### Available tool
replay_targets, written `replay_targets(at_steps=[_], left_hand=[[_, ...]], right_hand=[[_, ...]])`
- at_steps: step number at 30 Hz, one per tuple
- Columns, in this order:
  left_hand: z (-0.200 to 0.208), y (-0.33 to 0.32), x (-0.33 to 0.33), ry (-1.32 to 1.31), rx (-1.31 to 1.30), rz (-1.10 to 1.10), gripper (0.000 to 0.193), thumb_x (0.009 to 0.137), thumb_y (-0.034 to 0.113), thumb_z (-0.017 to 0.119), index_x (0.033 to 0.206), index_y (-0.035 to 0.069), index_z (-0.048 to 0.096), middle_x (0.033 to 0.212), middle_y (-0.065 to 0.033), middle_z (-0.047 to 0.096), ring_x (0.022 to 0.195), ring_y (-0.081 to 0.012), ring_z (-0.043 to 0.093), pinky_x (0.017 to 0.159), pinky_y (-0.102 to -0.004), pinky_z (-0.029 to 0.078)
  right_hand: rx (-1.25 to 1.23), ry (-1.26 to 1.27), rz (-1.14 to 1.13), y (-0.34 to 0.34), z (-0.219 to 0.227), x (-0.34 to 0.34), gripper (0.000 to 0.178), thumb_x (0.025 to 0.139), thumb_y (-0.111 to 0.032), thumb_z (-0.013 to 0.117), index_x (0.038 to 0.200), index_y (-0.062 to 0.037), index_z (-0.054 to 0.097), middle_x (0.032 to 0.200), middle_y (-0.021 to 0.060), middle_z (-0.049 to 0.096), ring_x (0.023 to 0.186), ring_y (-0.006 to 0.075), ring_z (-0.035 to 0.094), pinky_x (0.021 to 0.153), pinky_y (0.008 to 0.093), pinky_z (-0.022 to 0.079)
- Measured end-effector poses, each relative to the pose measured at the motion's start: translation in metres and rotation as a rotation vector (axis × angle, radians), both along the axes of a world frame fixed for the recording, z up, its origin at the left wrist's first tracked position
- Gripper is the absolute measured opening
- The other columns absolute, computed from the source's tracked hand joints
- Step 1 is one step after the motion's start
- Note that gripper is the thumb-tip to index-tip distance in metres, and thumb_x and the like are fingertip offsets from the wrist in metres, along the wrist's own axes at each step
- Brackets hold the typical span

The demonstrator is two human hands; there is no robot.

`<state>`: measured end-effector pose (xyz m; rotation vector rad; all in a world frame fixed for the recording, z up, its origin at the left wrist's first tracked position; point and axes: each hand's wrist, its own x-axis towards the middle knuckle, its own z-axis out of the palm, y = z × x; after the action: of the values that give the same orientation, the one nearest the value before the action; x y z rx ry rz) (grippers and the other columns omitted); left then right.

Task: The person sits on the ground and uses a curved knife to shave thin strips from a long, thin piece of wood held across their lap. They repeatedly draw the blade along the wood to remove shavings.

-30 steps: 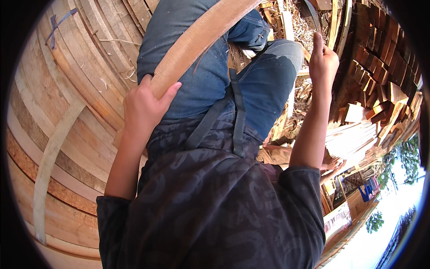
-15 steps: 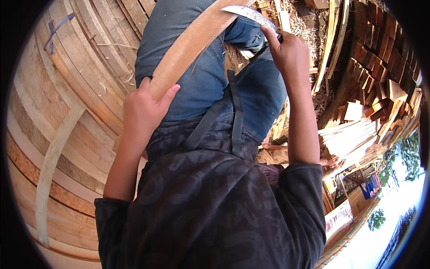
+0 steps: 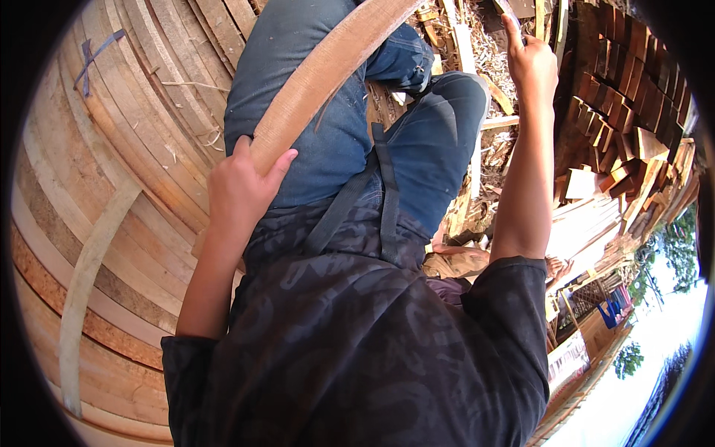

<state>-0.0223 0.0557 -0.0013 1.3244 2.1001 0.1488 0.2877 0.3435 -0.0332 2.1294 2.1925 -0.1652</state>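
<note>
While tightly ranked planks (image 3: 164,246) fill the left side of the yard, a seated worker's left hand (image 3: 246,179) clasps the near end of a wooden board (image 3: 316,86), thumb at its right edge and fingers curled round the left. The board lies over the left leg of blue jeans (image 3: 253,82), its long axis slanting from that grip up and to the right until it leaves the view at the top. Farther right, beyond the bent right knee (image 3: 465,89) and beside scattered wood shavings (image 3: 497,112), the raised right hand (image 3: 535,71) is closed round a bladed tool (image 3: 503,7), thumb pointing upward; little of the blade shows. That hand is well apart from the board, nearest its upper stretch. Stacked offcuts (image 3: 618,89) stand at far right.
</note>
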Motion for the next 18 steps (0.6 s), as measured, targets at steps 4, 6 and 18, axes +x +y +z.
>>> replay_targets(at_steps=[4, 6, 18], left_hand=[[-0.006, -0.005, 0.002, 0.004, 0.065, 0.008, 0.061, 0.083, 0.057, 0.068, 0.080, -0.003, 0.055, 0.060, -0.0249, 0.059, 0.061, -0.0428, 0.064, 0.053, -0.0463, 0.050], [-0.003, -0.005, 0.001, -0.003, 0.039, 0.000, 0.061, 0.082, 0.057, 0.068, 0.080, -0.003, 0.055, 0.060, -0.0246, 0.060, 0.061, -0.0426, 0.064, 0.053, -0.0463, 0.050], [0.000, 0.003, -0.001, -0.097, 0.008, 0.047, 0.061, 0.084, 0.055, 0.067, 0.080, -0.005, 0.055, 0.061, -0.0268, 0.058, 0.061, -0.0446, 0.063, 0.054, -0.0471, 0.049]], right_hand=[[-0.098, 0.177, 0.003, -0.045, 0.010, -0.021, 0.078, 0.087, -0.070, 0.049, 0.072, 0.0039, 0.066, 0.069, 0.0269, 0.063, 0.070, 0.0427, 0.063, 0.067, 0.0481, 0.049], [-0.189, 0.279, 0.110, -0.079, 0.019, -0.043, 0.072, 0.088, -0.065, 0.053, 0.068, 0.0033, 0.065, 0.063, 0.0247, 0.060, 0.063, 0.0418, 0.062, 0.061, 0.0465, 0.049], [-0.110, 0.099, 0.297, -0.104, 0.000, -0.063, 0.071, 0.086, -0.067, 0.054, 0.061, -0.0007, 0.064, 0.056, 0.0207, 0.060, 0.057, 0.0388, 0.064, 0.052, 0.0450, 0.051]])
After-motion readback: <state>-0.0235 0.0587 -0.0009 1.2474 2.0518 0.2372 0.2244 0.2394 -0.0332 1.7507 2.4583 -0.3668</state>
